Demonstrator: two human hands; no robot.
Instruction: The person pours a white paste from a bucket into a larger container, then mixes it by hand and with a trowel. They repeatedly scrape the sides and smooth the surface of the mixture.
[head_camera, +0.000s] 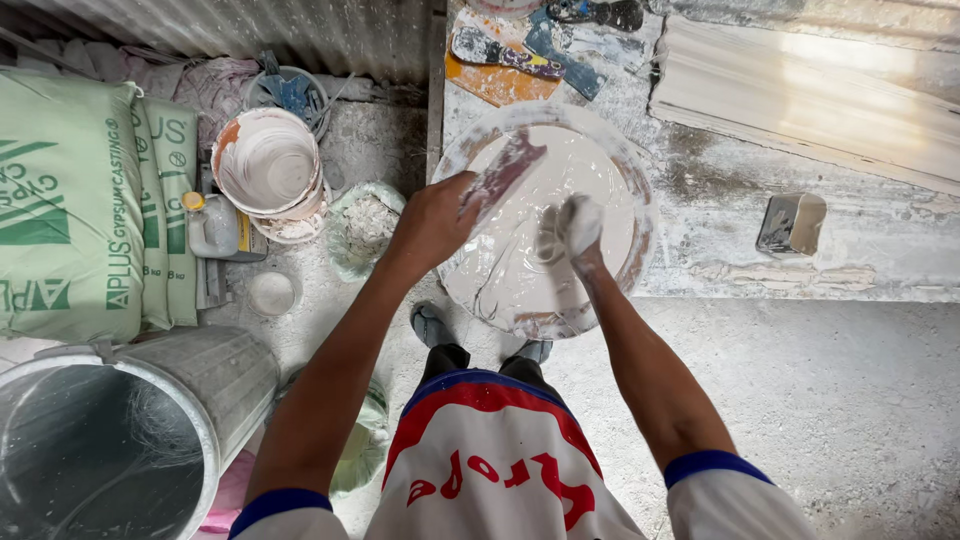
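Bright daylight; glare upper right; motion-blurred hands; wide-angle edges

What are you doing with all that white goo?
A person stands at a plaster-smeared bench, leaning over a wide round basin of wet white plaster. The left hand holds a flat scraper over the mix. The right hand, coated white, is down in the plaster. On the floor to the left are green sacks, stacked buckets and a metal bin. More scrapers lie at the far end of the bench.
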